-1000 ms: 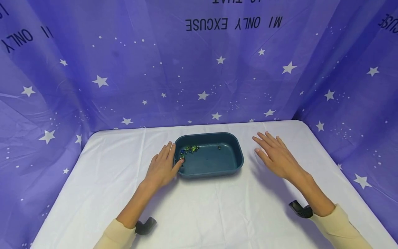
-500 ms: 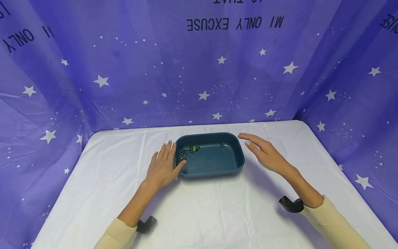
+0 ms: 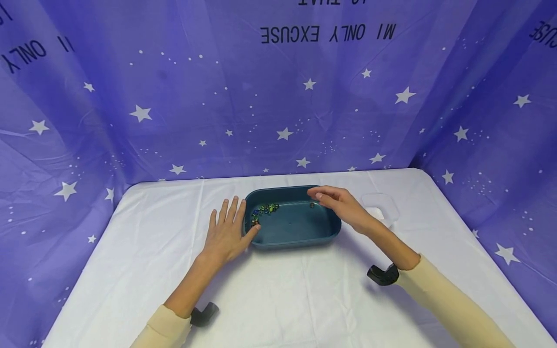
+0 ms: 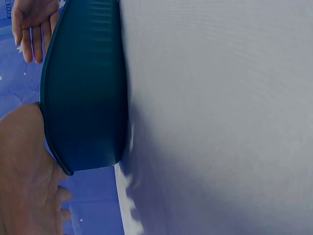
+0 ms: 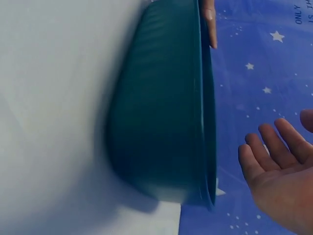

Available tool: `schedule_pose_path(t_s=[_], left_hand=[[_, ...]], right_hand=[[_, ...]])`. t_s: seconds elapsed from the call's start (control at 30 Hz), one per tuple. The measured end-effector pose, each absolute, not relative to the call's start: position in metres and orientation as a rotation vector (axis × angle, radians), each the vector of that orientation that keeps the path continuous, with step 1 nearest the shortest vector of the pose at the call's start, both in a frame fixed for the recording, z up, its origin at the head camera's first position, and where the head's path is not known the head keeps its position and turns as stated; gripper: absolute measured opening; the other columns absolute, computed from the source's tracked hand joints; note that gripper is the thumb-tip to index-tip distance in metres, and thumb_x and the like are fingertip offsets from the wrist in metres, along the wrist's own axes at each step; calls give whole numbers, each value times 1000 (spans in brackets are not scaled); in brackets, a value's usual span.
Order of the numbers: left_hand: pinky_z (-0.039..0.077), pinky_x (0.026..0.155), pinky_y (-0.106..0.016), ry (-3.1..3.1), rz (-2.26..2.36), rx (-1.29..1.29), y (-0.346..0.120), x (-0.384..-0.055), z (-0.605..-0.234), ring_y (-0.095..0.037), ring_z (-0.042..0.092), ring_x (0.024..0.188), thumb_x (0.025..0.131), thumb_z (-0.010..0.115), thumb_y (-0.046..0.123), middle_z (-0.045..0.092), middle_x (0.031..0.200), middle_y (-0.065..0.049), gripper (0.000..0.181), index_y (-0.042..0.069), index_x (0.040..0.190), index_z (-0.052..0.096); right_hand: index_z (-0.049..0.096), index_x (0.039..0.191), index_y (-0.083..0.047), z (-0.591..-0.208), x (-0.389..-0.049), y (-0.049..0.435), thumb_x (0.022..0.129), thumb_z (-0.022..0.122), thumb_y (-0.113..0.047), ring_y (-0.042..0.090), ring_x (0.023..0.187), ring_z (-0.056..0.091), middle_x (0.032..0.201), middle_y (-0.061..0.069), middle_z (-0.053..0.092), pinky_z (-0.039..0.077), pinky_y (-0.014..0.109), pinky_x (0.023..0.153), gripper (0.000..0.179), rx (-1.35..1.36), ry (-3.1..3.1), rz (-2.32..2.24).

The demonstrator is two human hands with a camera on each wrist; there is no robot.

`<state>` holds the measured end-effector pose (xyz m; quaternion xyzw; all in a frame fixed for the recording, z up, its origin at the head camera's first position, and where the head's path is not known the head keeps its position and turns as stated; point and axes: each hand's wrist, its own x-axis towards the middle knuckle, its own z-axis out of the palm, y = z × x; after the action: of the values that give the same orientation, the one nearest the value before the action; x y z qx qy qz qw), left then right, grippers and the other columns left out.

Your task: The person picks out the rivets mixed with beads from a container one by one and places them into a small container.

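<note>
A dark teal plastic basin (image 3: 287, 237) stands on the white-covered table. Inside, several small glass marbles (image 3: 266, 209) in green, blue and brown gather along its left end. A single brownish marble (image 3: 312, 205) lies apart near the far right corner. My left hand (image 3: 225, 237) rests at the basin's left rim, fingers spread and thumb reaching over the edge. Above the right end hovers my right hand (image 3: 345, 208), its fingers loosely bent with nothing held. In the right wrist view that right hand (image 5: 281, 176) is beside the rim, palm showing.
A clear shallow plastic container (image 3: 393, 208) sits right of the basin, partly behind the right hand. White cloth (image 3: 283, 299) covers the table. A purple star-printed curtain (image 3: 261, 96) encloses the back and both sides. Each wrist carries a black mount (image 3: 383, 275).
My right hand has moved left from beside the basin to over its right end, uncovering the clear container. The lone marble has rolled slightly right. The left hand has barely moved.
</note>
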<state>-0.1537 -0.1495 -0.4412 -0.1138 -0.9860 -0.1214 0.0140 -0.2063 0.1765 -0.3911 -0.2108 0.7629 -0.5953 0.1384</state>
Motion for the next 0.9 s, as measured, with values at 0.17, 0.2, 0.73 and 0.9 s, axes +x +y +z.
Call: schedule_pose_path(t_s=[0.17,0.2,0.73,0.9], left_hand=[[3,116,-60,-3070,-383,-347,-150,-153,-441,-35,-1,151,98,39,66,11,165,-16,88,8,161,16],[2,116,-60,-3073,-385,-348,-150,-153,-441,-35,-1,151,98,38,66,10,165,-16,88,8,161,15],[2,116,-59,-3067,-381,-346,-150,-155,-442,-36,0,151,98,40,66,12,165,-17,89,7,160,18],[3,116,-59,-3072,-373,-351,-150,-155,-443,-36,0,151,98,39,66,12,165,-16,89,7,160,17]], right_hand=[[59,135,3,-400,-215,161,103,58,-17,42,130,48,139,26,54,39,50,107,38,-565,2165,-1727],[59,135,3,-402,-217,158,102,58,-15,43,130,48,138,27,54,39,50,107,38,-555,2153,-1732],[64,129,4,-421,-230,114,93,71,-10,25,113,62,130,23,61,44,49,103,40,-479,2139,-1669],[66,127,3,-427,-234,104,92,73,-13,24,110,64,126,18,65,47,45,100,39,-463,2164,-1635]])
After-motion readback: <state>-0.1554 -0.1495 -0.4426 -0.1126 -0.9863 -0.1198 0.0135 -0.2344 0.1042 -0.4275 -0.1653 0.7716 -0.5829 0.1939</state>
